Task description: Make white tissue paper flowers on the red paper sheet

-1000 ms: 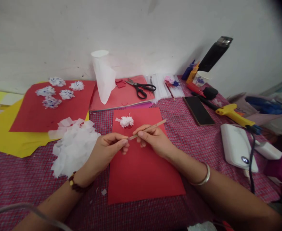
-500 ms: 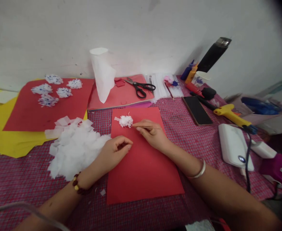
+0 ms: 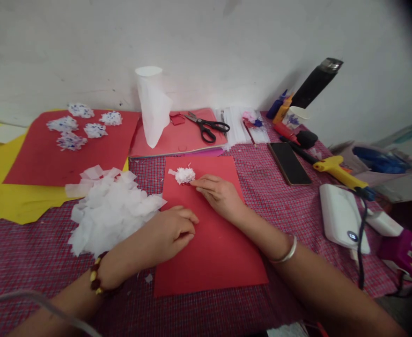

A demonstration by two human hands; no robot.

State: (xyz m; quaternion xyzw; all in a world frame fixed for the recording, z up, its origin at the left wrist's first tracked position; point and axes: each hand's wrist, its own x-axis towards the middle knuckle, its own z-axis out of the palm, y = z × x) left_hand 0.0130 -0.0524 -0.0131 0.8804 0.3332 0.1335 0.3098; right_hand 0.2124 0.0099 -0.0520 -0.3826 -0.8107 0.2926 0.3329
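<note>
Rightward, one bag (image 3: 358, 174) holds blue material (image 3: 376, 157); left hand (image 3: 167, 231), fingers apart; right hand (image 3: 223, 196) by white tuft (image 3: 185, 175), grip unclear.

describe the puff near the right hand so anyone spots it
On the checked cloth, find the nearer red sheet. Near its far edge, by the right hand, sits the ruffled puff. It is plain white, unlike the five blue-flecked puffs.

Over on the right, a flat black rectangular phone (image 3: 290, 163) lies on the red checked cloth (image 3: 290, 206), a rounded white plastic power bank (image 3: 341, 213) near it (small display lit!), while a black cylindrical bottle (image 3: 313, 85) with a silvery cap stands by the pale wall (image 3: 206, 51).
</note>
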